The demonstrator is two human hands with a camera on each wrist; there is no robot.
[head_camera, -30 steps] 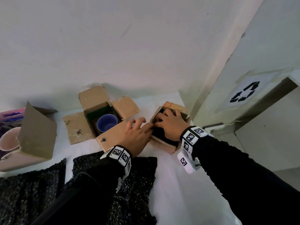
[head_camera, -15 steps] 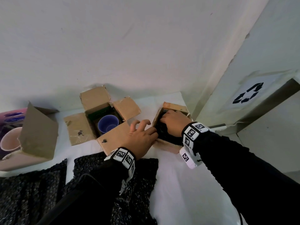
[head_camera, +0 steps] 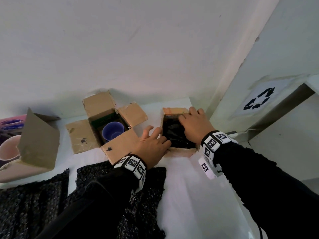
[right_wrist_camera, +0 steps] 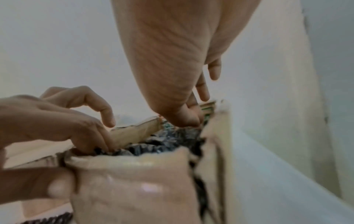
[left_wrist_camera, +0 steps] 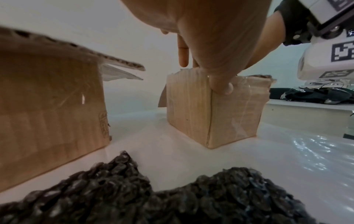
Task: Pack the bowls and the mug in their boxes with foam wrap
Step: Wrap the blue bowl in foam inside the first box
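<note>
A small cardboard box stands at the table's back right, stuffed with black foam wrap. My left hand grips its near-left corner, thumb on the outer wall and fingers curled over the rim. My right hand lies over the box, its fingers pressing the foam down at the far wall. What the foam covers is hidden. A blue mug sits bare in the open middle box. A pink bowl lies in the left box.
Two loose black foam sheets lie at the table's near edge under my left forearm. A wall corner with a recycling sign stands close to the right of the small box. White tabletop shows below my right arm.
My right hand slid across the foam toward the small box's far right rim. My left hand shifted onto the box's near-left corner and took hold of it.
</note>
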